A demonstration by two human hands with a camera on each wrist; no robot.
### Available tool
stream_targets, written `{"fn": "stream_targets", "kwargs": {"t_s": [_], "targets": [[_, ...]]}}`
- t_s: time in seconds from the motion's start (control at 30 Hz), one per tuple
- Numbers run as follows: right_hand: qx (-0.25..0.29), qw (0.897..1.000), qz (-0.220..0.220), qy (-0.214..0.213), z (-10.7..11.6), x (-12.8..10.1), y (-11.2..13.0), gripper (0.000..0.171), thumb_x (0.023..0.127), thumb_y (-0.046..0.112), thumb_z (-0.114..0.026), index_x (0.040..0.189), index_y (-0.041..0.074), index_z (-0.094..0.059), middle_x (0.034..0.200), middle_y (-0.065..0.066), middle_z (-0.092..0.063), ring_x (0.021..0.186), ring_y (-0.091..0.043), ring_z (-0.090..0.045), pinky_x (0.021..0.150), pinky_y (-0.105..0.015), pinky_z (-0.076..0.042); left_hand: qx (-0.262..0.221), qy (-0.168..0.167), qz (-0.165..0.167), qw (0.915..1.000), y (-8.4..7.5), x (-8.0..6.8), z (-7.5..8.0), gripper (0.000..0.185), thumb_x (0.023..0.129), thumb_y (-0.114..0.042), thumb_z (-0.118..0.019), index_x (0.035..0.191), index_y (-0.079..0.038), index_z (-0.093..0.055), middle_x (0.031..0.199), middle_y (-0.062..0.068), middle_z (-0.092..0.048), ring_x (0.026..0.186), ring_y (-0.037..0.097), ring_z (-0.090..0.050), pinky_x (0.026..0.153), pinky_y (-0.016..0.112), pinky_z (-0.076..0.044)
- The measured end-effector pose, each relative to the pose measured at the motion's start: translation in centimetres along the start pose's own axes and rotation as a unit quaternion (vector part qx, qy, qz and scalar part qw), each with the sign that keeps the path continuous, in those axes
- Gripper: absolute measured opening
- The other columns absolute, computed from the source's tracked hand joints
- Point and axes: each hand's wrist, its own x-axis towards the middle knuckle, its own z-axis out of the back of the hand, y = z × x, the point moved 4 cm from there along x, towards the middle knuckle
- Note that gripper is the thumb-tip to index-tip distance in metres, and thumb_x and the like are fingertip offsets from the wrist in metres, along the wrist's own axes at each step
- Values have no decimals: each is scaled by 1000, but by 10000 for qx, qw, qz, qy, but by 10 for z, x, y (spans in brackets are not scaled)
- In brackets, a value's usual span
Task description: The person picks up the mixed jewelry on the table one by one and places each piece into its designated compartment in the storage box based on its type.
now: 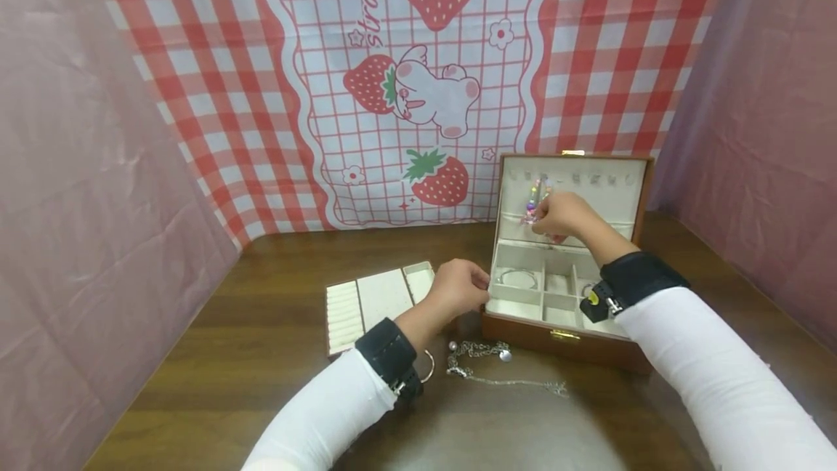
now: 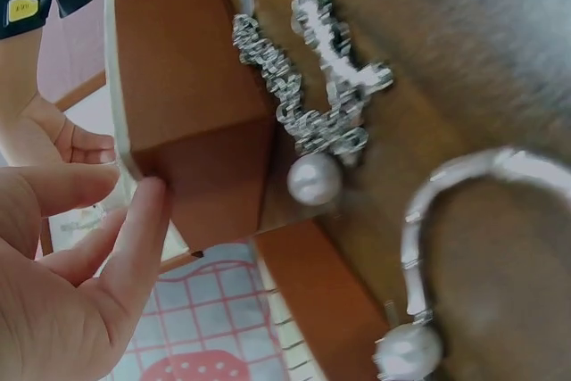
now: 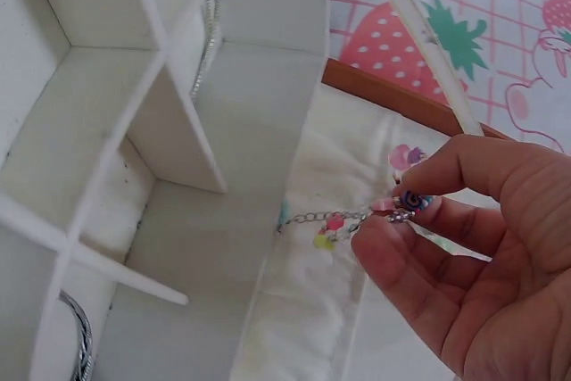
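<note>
Strawberry-print checked cloth backs a dark wooden table (image 1: pixel 261 355). Right of frame centre stands an open brown jewellery box (image 1: pixel 562 340) with white compartments. Against its raised lid, the right hand (image 1: pixel 565 215) pinches a thin beaded chain (image 3: pixel 357 218) strung with pink, yellow and blue beads. The left hand (image 1: pixel 458 288), fingers straight, touches the box's left corner. A silver necklace (image 1: pixel 480 355) lies in front.

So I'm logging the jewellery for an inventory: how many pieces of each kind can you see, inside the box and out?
Beaded chains with coloured charms, pinched by the right hand at the lid: 1
Silver bangles in the jewellery box: 1
Silver chain necklaces on the table: 1
Pearl-tipped open bangles by the left wrist: 1
Total: 4
</note>
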Motion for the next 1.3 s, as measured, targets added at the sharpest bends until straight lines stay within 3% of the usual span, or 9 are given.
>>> {"fn": "stream_targets", "kwargs": {"t_s": [0.17, 0.3, 0.47, 0.63, 0.77, 0.93, 1.07, 1.3], "targets": [[298, 9993, -32, -225, 6, -4, -2, 18, 87, 11, -61, 75, -2, -62, 69, -12, -64, 57, -19, -63, 63, -39, -59, 882, -322, -458, 9945, -16, 9, 10, 16, 80, -12, -75, 96, -9, -76, 81, -5, -70, 74, 8, -62, 67, 19, -48], [501, 9980, -81, -380, 9, -7, -5, 20, 87, 13, -63, 90, -7, -66, 79, -16, -67, 59, -18, -66, 63, -38, -59, 1275, -358, -766, 9882, -33, 17, 13, 16, 81, -16, -75, 96, -12, -76, 85, -4, -71, 80, 9, -64, 72, 19, -48], [536, 9970, -123, -542, 14, -9, -6, 23, 88, 16, -63, 91, -7, -67, 79, -15, -67, 59, -19, -66, 67, -44, -58, 1405, -284, -1108, 9835, -51, 31, 15, 17, 84, -16, -73, 100, -13, -76, 89, -4, -73, 84, 9, -65, 75, 17, -48], [601, 9955, -155, -717, 20, -12, -8, 23, 89, 18, -64, 90, -5, -67, 76, -11, -66, 60, -19, -65, 65, -44, -57, 1207, -209, -1278, 9842, -61, 50, 12, 19, 86, -17, -71, 104, -15, -77, 92, -5, -74, 86, 7, -65, 73, 13, -45], [645, 9934, -216, -921, 24, -16, -9, 22, 90, 19, -62, 82, 0, -65, 67, -7, -61, 61, -21, -63, 57, -36, -52, 1188, -271, -1273, 9843, -66, 65, 4, 21, 89, -17, -69, 108, -14, -76, 95, -5, -73, 87, 5, -65, 72, 12, -46], [830, 9884, -296, -1237, 28, -20, -11, 22, 90, 20, -61, 80, 0, -63, 65, -6, -58, 61, -22, -62, 54, -32, -46, 1402, -658, -1058, 9823, -73, 80, -9, 24, 88, -14, -64, 109, -16, -76, 96, -7, -73, 85, 5, -64, 69, 14, -47], [919, 9812, -395, -1649, 31, -20, -11, 25, 89, 23, -63, 87, -2, -67, 77, -12, -64, 61, -19, -62, 54, -31, -47, 1503, -936, -983, 9793, -73, 93, -23, 27, 86, -13, -61, 108, -18, -77, 93, -9, -73, 84, 7, -65, 67, 16, -48], [814, 9683, -500, -2308, 35, -23, -7, 30, 89, 25, -64, 97, -4, -68, 98, -23, -67, 65, -23, -64, 54, -28, -46, 1867, -1336, -848, 9696, -71, 108, -30, 38, 82, -11, -65, 119, -18, -72, 109, -4, -71, 102, 15, -65, 81, 20, -50]]}}
